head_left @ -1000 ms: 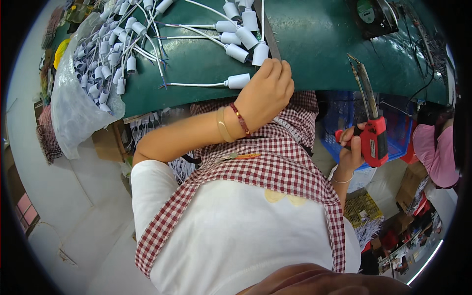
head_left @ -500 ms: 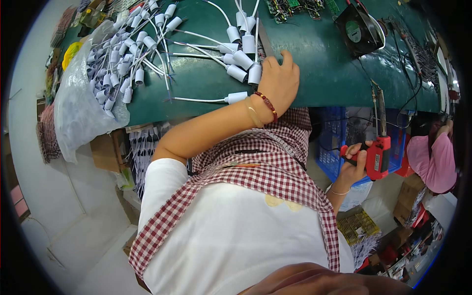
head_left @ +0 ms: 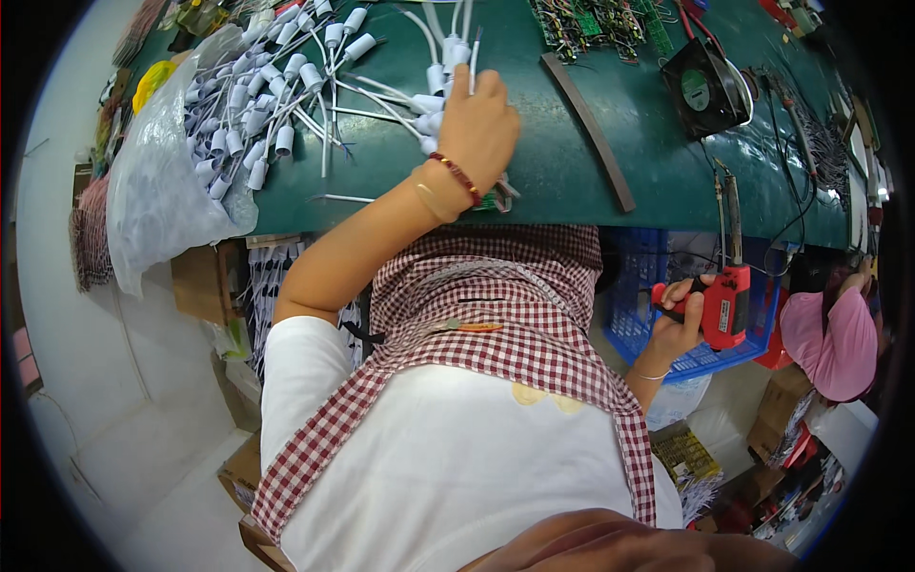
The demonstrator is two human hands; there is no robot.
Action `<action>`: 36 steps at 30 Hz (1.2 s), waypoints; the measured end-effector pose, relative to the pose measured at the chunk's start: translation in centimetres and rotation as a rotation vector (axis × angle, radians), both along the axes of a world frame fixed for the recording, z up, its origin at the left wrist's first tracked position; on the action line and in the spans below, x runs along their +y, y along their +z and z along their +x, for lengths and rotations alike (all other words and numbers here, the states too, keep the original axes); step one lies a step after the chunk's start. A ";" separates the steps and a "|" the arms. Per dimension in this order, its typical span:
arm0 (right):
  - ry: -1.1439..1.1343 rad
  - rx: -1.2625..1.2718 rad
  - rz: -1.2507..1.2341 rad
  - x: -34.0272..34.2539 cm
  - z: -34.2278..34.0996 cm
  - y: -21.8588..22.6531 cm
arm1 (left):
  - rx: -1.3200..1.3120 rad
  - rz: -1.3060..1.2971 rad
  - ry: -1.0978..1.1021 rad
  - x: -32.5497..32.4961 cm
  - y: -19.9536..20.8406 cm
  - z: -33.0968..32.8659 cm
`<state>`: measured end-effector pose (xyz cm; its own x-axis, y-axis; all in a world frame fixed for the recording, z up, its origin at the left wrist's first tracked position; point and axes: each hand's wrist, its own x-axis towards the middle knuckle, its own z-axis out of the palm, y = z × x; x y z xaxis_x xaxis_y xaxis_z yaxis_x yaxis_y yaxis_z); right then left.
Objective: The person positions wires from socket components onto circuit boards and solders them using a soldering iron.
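Observation:
My left hand is over a cluster of white cylindrical lamp holders with white wires, on the green tabletop. Its fingers curl against the cluster, and the palm hides part of it. A small green circuit board with wires peeks out beside my left wrist. Down at the right, in front of the table edge, my right hand is wrapped round the handle of a red and black soldering gun. The gun's long metal tip points up toward the tabletop.
A clear plastic bag and a heap of lamp holders lie at the left. Right of my left hand is a dark flat strip. Beyond are circuit boards and a black fan. Another person's pink sleeve shows at far right.
My left hand has moved left, and the lamp holders beneath it have shifted left too. The dark strip now lies farther right, fully visible. My right hand keeps its hold on the soldering gun.

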<state>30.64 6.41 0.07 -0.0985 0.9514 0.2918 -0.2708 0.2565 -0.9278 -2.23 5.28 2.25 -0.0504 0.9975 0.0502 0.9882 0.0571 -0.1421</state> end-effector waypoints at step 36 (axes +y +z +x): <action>0.135 0.163 0.007 1.8 -2.4 0.5 | 0.032 0.210 0.540 -1.4 -4.1 -2.7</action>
